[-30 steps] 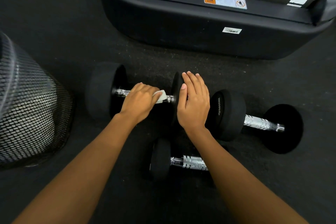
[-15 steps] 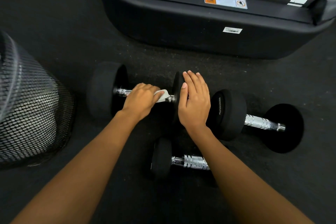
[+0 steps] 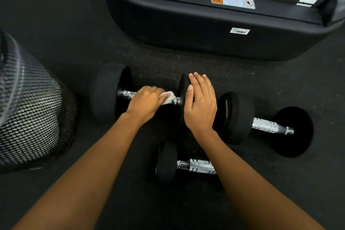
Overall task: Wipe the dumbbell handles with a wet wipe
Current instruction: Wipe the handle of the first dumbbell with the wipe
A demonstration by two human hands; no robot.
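Three black dumbbells with chrome handles lie on the dark floor. My left hand [image 3: 147,103] is closed around a white wet wipe [image 3: 169,97] pressed on the handle of the far left dumbbell [image 3: 106,91]. My right hand [image 3: 200,106] lies flat, fingers together, on that dumbbell's right weight head. A second dumbbell [image 3: 268,126] lies to the right, its handle bare. The third, smaller dumbbell [image 3: 197,166] lies nearest me, partly hidden under my right forearm.
A black mesh waste bin [image 3: 31,117] stands at the left. The dark base of an exercise machine [image 3: 205,30] with an orange warning label spans the back. Black rubber flooring [image 3: 298,192] runs around the dumbbells.
My left hand with the wipe has slid slightly right along the handle toward the weight head. My right hand stays resting on the head.
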